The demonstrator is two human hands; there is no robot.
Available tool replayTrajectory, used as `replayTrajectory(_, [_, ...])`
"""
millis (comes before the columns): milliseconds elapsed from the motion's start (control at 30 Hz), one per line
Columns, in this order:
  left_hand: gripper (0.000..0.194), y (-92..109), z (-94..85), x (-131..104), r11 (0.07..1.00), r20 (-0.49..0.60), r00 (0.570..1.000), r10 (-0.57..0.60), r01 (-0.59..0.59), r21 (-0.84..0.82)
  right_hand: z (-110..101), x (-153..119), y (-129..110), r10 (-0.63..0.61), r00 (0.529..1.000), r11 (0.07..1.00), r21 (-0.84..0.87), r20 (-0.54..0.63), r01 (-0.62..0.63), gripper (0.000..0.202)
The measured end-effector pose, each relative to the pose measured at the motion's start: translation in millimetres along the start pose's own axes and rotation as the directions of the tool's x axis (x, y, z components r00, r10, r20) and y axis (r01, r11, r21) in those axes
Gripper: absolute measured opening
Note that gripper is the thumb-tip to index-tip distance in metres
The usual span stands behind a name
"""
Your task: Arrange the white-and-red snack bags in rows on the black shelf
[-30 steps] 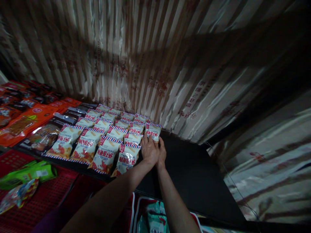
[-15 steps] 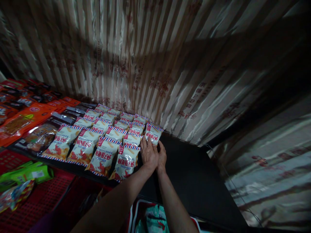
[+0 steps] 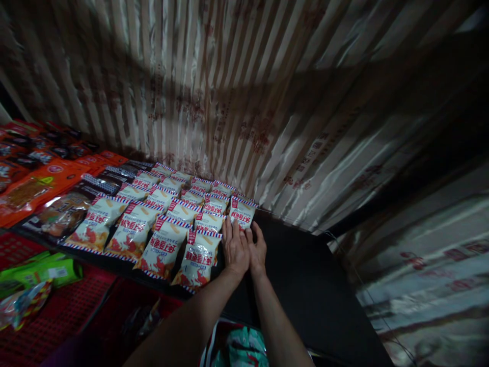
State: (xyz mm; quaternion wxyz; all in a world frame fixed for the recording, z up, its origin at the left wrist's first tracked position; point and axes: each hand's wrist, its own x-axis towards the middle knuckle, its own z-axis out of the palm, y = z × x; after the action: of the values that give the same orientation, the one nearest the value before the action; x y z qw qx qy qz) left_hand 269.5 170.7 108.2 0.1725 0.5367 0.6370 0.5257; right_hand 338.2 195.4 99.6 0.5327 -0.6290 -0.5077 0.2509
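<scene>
Rows of white snack bags point(image 3: 162, 247) with red lettering and striped edges lie on a black shelf point(image 3: 305, 285). At the right end of the rows, my left hand point(image 3: 236, 251) rests with its fingers stretched over the lower part of a white bag point(image 3: 242, 211). Close against it, my right hand point(image 3: 256, 248) has its fingers apart at the lower right edge of that same bag. Neither hand is wrapped round anything. The two hands touch side by side, palms down.
Orange packets point(image 3: 34, 188) and dark brown packets point(image 3: 63, 214) lie to the left. Below are a red basket point(image 3: 76, 300) with green packets point(image 3: 42, 275) and a bin with teal packets point(image 3: 246, 346). A striped curtain point(image 3: 214, 92) hangs behind the shelf.
Both hands have shifted slightly down from the bag, and the right hand's fingers are more spread. The bag's printed front shows a little more.
</scene>
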Motion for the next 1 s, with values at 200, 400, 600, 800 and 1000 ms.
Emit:
replayTrajectory(200, [0.052, -2, 3.2, -6, 0.993, -0.039, 0.996, 0.085, -0.082, 0.086, 0, 22, -11, 0.088, 0.993, 0.987, 0.144, -0.075, -0.076, 0.064])
replayTrajectory(400, [0.052, -4, 5.4, -5, 0.974, -0.024, 0.986, 0.168, -0.162, 0.161, 11, 46, -26, 0.183, 0.983, 0.950, 0.263, -0.026, -0.170, 0.060])
replayTrajectory(600, [0.049, -3, 4.5, -4, 0.978, 0.015, 0.992, 0.129, -0.130, 0.165, 18, 58, -25, 0.196, 0.976, 0.931, 0.295, 0.089, -0.214, 0.057])
replayTrajectory(800, [0.051, -1, 1.8, -5, 0.983, 0.033, 0.994, 0.102, -0.106, 0.153, 23, 73, -15, 0.165, 0.976, 0.946, 0.256, 0.141, -0.197, 0.058])
replayTrajectory(1000, [0.051, -3, 3.3, -5, 0.977, 0.061, 0.994, 0.087, -0.097, 0.191, 28, 79, -16, 0.194, 0.971, 0.937, 0.268, 0.141, -0.226, 0.055])
